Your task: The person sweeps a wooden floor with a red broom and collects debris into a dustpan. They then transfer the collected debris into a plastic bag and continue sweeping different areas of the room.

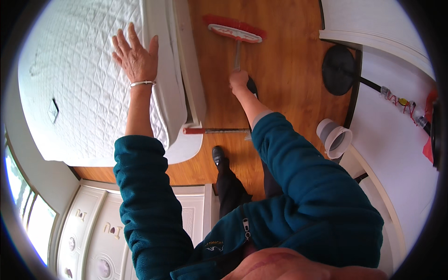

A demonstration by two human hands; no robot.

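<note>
My right hand [239, 80] is closed round the grey handle of a broom [235, 32]. The broom's head, with red bristles and a white and red top, is on the wooden floor beyond the hand. Fingers spread, my left hand [135, 58] is over the white quilted mattress [84, 79] near its right edge; whether it presses on it I cannot tell. A bracelet circles that wrist. Between the mattress corner and my right forearm lies a thin rod with a red end [193, 131], its far end partly hidden by my sleeve.
A white and grey bin [333, 138] stands on the floor at the right. Beyond it are a black round base [339, 70] and a pole wound with red cord [396, 99]. White cabinets [107, 228] line the lower left. The bed frame [192, 60] borders the wooden floor [289, 70].
</note>
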